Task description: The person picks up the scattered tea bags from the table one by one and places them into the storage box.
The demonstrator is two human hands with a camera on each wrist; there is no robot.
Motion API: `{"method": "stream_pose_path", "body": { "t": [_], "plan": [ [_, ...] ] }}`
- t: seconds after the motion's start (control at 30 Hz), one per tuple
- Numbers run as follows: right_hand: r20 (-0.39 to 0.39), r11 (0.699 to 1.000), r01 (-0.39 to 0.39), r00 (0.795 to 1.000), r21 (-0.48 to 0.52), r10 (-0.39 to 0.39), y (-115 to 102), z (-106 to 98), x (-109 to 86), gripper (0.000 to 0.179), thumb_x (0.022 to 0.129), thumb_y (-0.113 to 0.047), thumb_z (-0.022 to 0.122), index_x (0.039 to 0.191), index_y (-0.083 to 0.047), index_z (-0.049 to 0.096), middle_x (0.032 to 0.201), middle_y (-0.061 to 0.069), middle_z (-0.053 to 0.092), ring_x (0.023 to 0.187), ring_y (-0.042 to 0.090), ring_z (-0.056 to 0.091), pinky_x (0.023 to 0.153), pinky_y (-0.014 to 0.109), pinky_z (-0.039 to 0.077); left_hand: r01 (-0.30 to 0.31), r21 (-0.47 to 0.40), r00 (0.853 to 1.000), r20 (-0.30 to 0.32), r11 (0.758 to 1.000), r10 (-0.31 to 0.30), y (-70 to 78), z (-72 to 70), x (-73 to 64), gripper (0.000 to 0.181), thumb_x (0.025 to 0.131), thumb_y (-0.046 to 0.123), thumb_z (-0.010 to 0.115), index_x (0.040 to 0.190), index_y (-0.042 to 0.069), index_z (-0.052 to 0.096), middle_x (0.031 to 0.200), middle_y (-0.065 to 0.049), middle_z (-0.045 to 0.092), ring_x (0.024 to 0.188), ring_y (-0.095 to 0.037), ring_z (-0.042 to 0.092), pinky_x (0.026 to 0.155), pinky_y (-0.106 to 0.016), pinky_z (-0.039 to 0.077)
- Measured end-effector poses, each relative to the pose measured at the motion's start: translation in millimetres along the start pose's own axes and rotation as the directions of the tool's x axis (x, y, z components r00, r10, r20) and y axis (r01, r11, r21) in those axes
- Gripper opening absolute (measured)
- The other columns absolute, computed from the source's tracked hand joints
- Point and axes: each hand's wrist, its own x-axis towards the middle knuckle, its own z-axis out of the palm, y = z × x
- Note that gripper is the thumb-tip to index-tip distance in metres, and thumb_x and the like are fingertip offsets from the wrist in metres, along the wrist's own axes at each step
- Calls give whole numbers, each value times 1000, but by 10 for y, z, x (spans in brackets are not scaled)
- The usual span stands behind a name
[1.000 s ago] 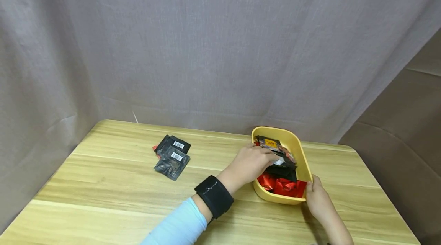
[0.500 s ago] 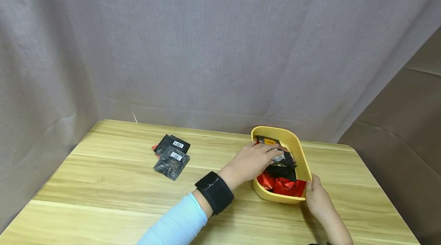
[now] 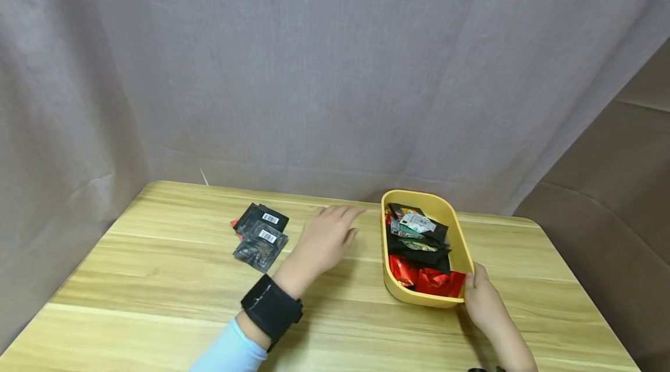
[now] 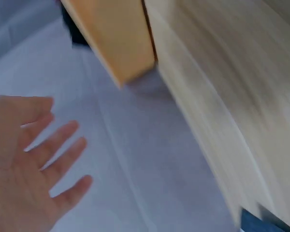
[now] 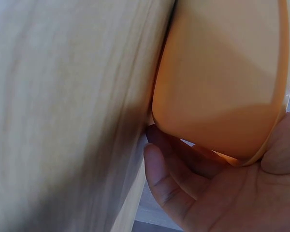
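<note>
My left hand (image 3: 327, 238) is held over the table between the packets and the box, fingers apart, holding nothing; the left wrist view shows its spread fingers (image 4: 63, 159). My right hand (image 3: 485, 305) grips the near right corner of a yellow plastic box (image 3: 459, 247), its thumb at the rim and its fingers around the outside. Inside the box, black packets (image 3: 419, 254) with printed labels lie over shiny red packets (image 3: 431, 283). To the left of my left hand, black packets with white barcodes (image 3: 262, 249) overlap on the table, and a red edge (image 3: 234, 224) peeks out beneath.
The wooden table (image 3: 157, 285) ends at the back against a grey cloth (image 3: 324, 81). Darker cloth (image 3: 617, 186) hangs at the right side. The box stands near the table's back edge.
My left hand has come out of the box and moved left over the table. A packet with a white barcode label now shows on top inside the box. My right hand stays at its corner.
</note>
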Motion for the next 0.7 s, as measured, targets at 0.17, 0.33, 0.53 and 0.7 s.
{"method": "stream_pose_path", "body": {
  "t": [0.17, 0.33, 0.53, 0.7],
  "plan": [
    [6, 1000, 2, 1000, -1, -2, -2, -1, 8, 48, 101, -11, 14, 139, 17, 14, 133, 49, 35, 124, 58, 32, 104, 69, 30, 210, -16, 978, 11, 978, -210, -360, -152, -239, 50, 87, 25, 62, 135, 16, 50, 132, -9, 61, 119, -28, 55, 102, -49, 46],
    [4, 1000, 8, 1000, 6, -8, -8, 7, 9, 47, 101, -10, 14, 139, 18, 14, 132, 49, 36, 124, 57, 33, 104, 69, 30, 341, 29, 936, 77, 940, -342, -718, -229, -477, 59, 81, 25, 70, 135, 11, 51, 132, -17, 59, 118, -36, 52, 97, -53, 47],
    [8, 1000, 5, 1000, 7, -5, -18, 11, -2, 48, 101, -10, 14, 140, 18, 13, 134, 49, 34, 125, 57, 31, 105, 69, 29, 456, 75, 857, 233, 887, -460, -1028, -230, -676, 78, 72, 26, 78, 138, 2, 44, 133, -27, 50, 118, -43, 47, 92, -60, 47],
    [17, 1000, -2, 1000, 7, 2, -11, -2, -3, 49, 101, -10, 12, 141, 17, 11, 136, 49, 31, 126, 57, 29, 105, 69, 28, 503, 46, 824, 275, 863, -495, -1095, -238, -735, 91, 63, 25, 83, 139, -2, 41, 128, -30, 47, 116, -45, 43, 86, -60, 48]
  ]
}}
